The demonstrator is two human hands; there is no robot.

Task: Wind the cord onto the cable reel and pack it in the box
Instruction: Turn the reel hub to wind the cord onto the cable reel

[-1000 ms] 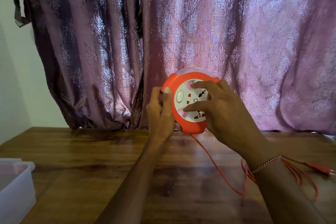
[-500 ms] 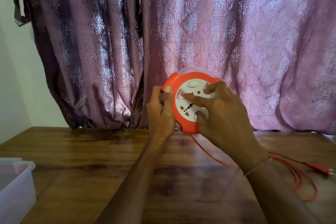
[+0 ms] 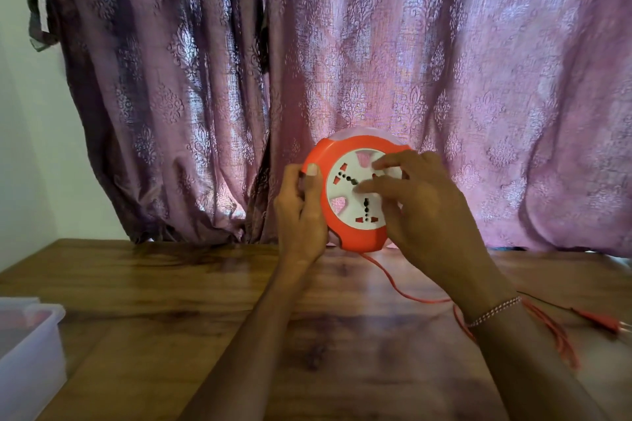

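Here the cable reel [image 3: 345, 215] sits upright at the centre of the frame, lifted clear of the wooden table [image 3: 171, 284] and held with its white socket face [image 3: 355, 195] turned toward the camera. The left hand [image 3: 302, 212] grasps the orange rim on its left edge, thumb pressed over the front lip. The right hand [image 3: 417, 212] lies on the face from the right, fingers [image 3: 379, 186] spread across the white disc; they look pressed onto it rather than clenched, which I judge to be the grip for turning it.

The cord [image 3: 398, 287] leaves the reel at its bottom edge and runs down and to the right, passing behind the right wrist. Its loose length [image 3: 557, 335] lies in loops at the lower right of the frame, with the plug end [image 3: 602, 321] at the far right edge. So the slack lies on the right hand's side, and much of it is not yet wound.

The clear plastic box [image 3: 30, 345] waits at the lower left edge, well apart from the reel and nearer the left hand.
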